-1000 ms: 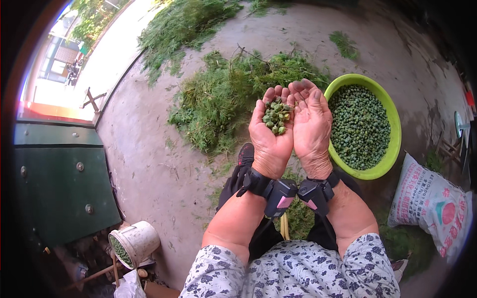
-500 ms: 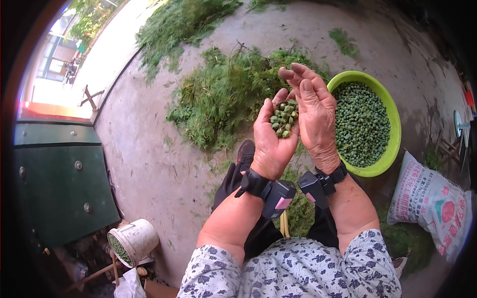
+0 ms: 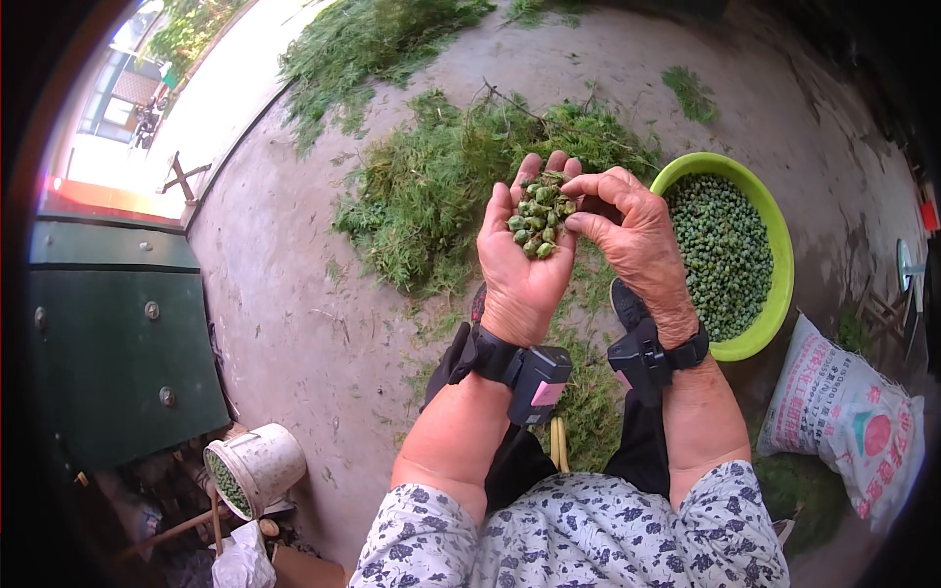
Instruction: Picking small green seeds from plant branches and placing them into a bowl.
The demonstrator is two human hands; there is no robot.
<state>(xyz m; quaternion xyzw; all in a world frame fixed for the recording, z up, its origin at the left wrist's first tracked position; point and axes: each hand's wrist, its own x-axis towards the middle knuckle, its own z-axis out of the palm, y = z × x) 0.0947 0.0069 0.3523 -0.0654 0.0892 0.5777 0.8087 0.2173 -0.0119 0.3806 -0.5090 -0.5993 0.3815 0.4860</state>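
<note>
My left hand [image 3: 524, 286] lies palm up and cupped, holding a small heap of green seed cones [image 3: 535, 221]. Some bits among them look brownish. From the right, my right hand [image 3: 643, 247] reaches to the edge of this heap, its thumb and forefinger curved, with a gap between their tips. Those tips touch or nearly touch the cones; nothing is clearly gripped between them. Close beside my right hand stands a lime-green basin [image 3: 783, 265] filled with many similar small green cones [image 3: 723, 250]. Both wrists carry black strapped devices.
Cut evergreen branches [image 3: 412, 211] lie on the concrete floor ahead, with another pile [image 3: 368, 49] farther back. A printed white sack [image 3: 833, 412] leans at the right. A white bucket [image 3: 272, 465] of green cones lies tipped at lower left, below a dark green panel [image 3: 118, 363].
My right hand has turned from beside the left one, bringing its bent thumb and forefinger onto the cones. My left hand has shifted slightly left and opened flatter.
</note>
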